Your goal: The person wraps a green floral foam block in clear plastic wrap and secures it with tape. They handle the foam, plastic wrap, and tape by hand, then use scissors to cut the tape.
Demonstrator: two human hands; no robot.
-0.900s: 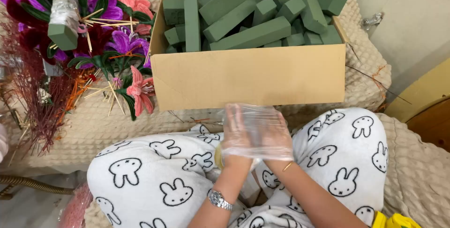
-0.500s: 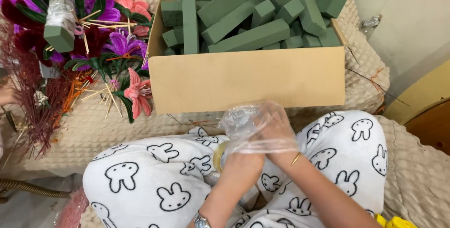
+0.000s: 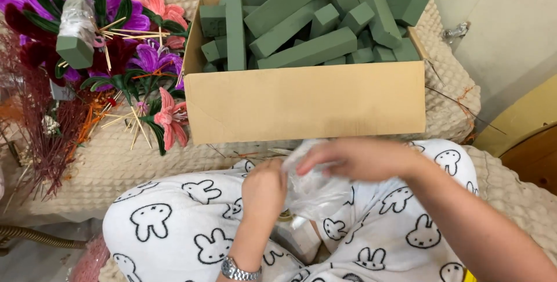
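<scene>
A wide beige quilted cover (image 3: 116, 166) spreads under everything. On it, straight ahead, sits an open brown cardboard box (image 3: 307, 105) packed with long dark green foam blocks (image 3: 307, 47) lying at loose angles. To its left lies a heap of artificial flowers (image 3: 133, 55) in purple, pink and dark red, with thin wooden sticks poking out and one green foam piece wrapped in clear film among them. Nearest the camera, the person's lap is covered by white trousers printed with black rabbit outlines (image 3: 174, 224).

Over the lap, just in front of the box, both hands hold a crumpled sheet of thin clear plastic film (image 3: 316, 189). The left hand (image 3: 264, 189), a silver watch on its wrist, is closed around the film's left side. The right hand (image 3: 354, 157) lies across the top, fingers curled down and pinching it; motion blur hides the exact fingertips.

The film looks very light, limp and slippery, likely to cling and bunch, and easy to tear or stretch. It is see-through, glossy and wrinkled, with whitish highlights. It would handle best pinched at opposite edges and kept taut.
</scene>
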